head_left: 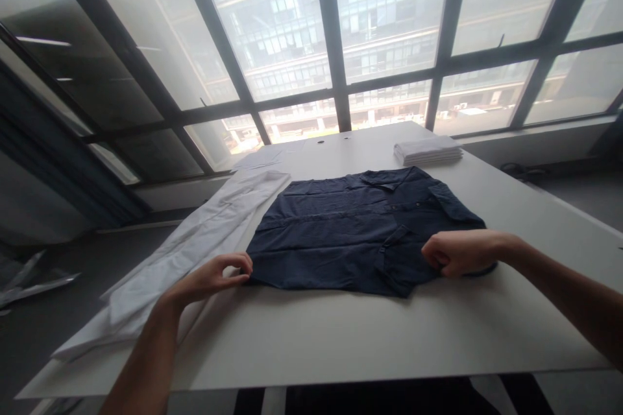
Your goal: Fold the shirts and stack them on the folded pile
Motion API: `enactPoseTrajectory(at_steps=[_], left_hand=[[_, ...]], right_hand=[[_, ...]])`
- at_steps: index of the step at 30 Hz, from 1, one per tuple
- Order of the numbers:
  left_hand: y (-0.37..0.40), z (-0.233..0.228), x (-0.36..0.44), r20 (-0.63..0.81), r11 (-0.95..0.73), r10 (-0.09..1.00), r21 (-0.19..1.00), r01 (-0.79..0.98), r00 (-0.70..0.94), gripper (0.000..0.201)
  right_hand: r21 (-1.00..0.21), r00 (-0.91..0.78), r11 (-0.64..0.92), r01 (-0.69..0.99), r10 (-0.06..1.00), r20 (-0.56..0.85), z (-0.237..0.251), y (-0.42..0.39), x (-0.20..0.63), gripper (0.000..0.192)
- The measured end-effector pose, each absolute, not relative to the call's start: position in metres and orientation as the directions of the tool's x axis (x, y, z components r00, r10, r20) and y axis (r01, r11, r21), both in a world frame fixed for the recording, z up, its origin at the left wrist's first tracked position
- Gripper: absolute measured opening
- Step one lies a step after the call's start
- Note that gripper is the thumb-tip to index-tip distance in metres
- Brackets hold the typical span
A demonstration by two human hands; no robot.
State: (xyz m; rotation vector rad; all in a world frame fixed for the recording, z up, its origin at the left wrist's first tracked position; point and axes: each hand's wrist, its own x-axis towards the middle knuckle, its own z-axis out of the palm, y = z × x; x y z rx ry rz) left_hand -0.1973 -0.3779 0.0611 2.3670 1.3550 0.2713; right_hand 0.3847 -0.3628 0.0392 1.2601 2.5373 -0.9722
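Note:
A dark navy shirt (355,227) lies spread flat on a white table (341,337), its collar toward the windows. My left hand (214,277) pinches the shirt's near left corner between thumb and fingers. My right hand (455,253) is closed on the fabric at the near right side, by the sleeve. Both hands rest low on the table at the shirt's near edge.
A long white cloth (195,249) hangs over the table's left edge. A stack of folded white cloths (427,150) sits at the far right, and flat white sheets (260,159) lie at the far left. Large windows (331,45) stand behind the table.

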Motion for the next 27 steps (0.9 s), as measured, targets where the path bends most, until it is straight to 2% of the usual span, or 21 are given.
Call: enactPoseTrajectory(at_steps=[4,11,14,17,20,22,25,27], left_hand=[[-0.373,0.067,-0.202,-0.046,-0.385,0.882,0.502,0.774,0.469,0.032],[-0.344,0.076,-0.209,0.165,-0.39,0.92,0.466,0.794,0.355,0.043],[-0.325,0.074,-0.204,0.216,-0.392,0.919,0.44,0.808,0.329,0.046],[-0.305,0.068,-0.198,0.238,-0.396,0.917,0.429,0.812,0.321,0.049],[-0.285,0.059,-0.193,0.237,-0.384,0.922,0.448,0.807,0.307,0.053],[-0.275,0.053,-0.19,0.245,-0.37,0.927,0.468,0.803,0.284,0.056],[-0.263,0.043,-0.186,0.272,-0.346,0.932,0.483,0.804,0.238,0.062],[-0.258,0.036,-0.185,0.291,-0.34,0.932,0.486,0.805,0.218,0.064]], right_hand=[[-0.543,-0.67,0.447,0.711,0.664,-0.331,0.049,-0.357,0.393,0.013],[-0.562,-0.642,0.488,0.668,0.759,-0.103,0.06,-0.338,0.407,0.015],[-0.559,-0.595,0.494,0.667,0.804,0.001,0.056,-0.326,0.408,0.021],[-0.528,-0.52,0.457,0.716,0.853,0.034,0.051,-0.316,0.406,0.024],[-0.449,-0.454,0.43,0.783,0.889,0.061,0.048,-0.312,0.402,0.022],[-0.342,-0.412,0.429,0.836,0.902,0.127,0.046,-0.311,0.398,0.021],[-0.14,-0.407,0.451,0.882,0.876,0.259,0.038,-0.307,0.393,0.022],[-0.061,-0.445,0.485,0.873,0.84,0.312,0.031,-0.302,0.393,0.024]])
